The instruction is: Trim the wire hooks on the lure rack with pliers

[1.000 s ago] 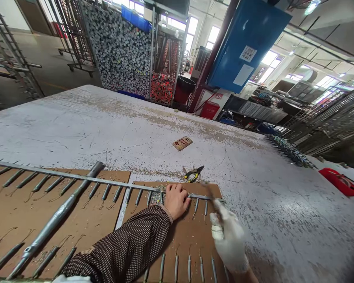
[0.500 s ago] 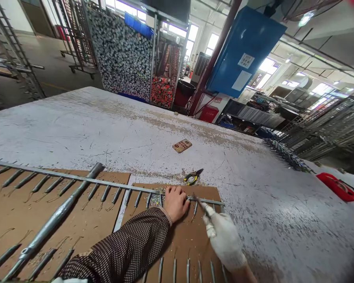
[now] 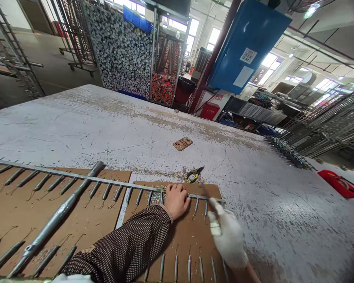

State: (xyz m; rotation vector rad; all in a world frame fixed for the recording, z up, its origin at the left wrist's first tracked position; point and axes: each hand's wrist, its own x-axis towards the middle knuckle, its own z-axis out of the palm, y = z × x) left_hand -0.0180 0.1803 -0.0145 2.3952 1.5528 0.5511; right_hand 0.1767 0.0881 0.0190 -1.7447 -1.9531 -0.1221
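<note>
My bare left hand (image 3: 176, 200) is curled over a long thin metal bar (image 3: 76, 177) that lies across brown cardboard sheets (image 3: 188, 236), pressing it near its right end. Several grey rod-shaped pieces (image 3: 196, 207) hang off the bar on wires. My right hand (image 3: 226, 232), in a white glove, is closed just right of the left hand, close to the bar's end; it seems to hold a thin tool, blurred by motion. A thick grey tube (image 3: 59, 214) lies diagonally over the bar.
Small yellow-handled pliers (image 3: 194, 173) lie just beyond the cardboard. A small tan card (image 3: 182, 143) rests farther out on the big scuffed white table (image 3: 106, 122). A red tray (image 3: 340, 184) sits at the right edge. Racks of stacked stock stand behind.
My gloved right hand moved in toward the left hand along the bar, then drew back right again. The left hand stayed pressed on the bar.
</note>
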